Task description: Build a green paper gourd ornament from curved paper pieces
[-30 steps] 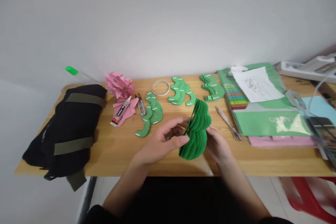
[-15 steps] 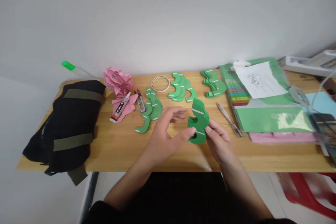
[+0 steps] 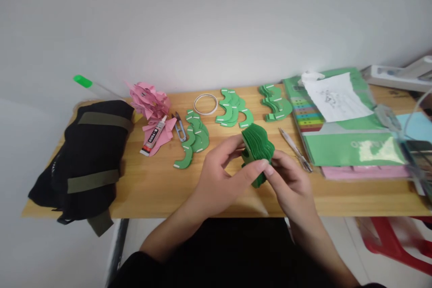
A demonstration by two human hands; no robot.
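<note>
A thick stack of green curved paper pieces is held up over the table's front half, its layered edges turned toward me. My left hand grips it from the left, thumb across the near side. On the right, my right hand holds the same stack, its thumb tip beside the left thumb. Most of the fingers behind the stack are hidden. Beyond the hands lie more green curved pieces with white strips: a fanned group at left, another group in the middle and a stack at right.
A white ring of tape, thread snips, a glue tube and crumpled pink paper lie left of centre. A black bag covers the left end. At right are a pen and a green packet under a paper sketch.
The stack has been tilted so its layered edge shows instead of its flat face. My left hand has moved right and closed on it, its thumb meeting the right thumb.
</note>
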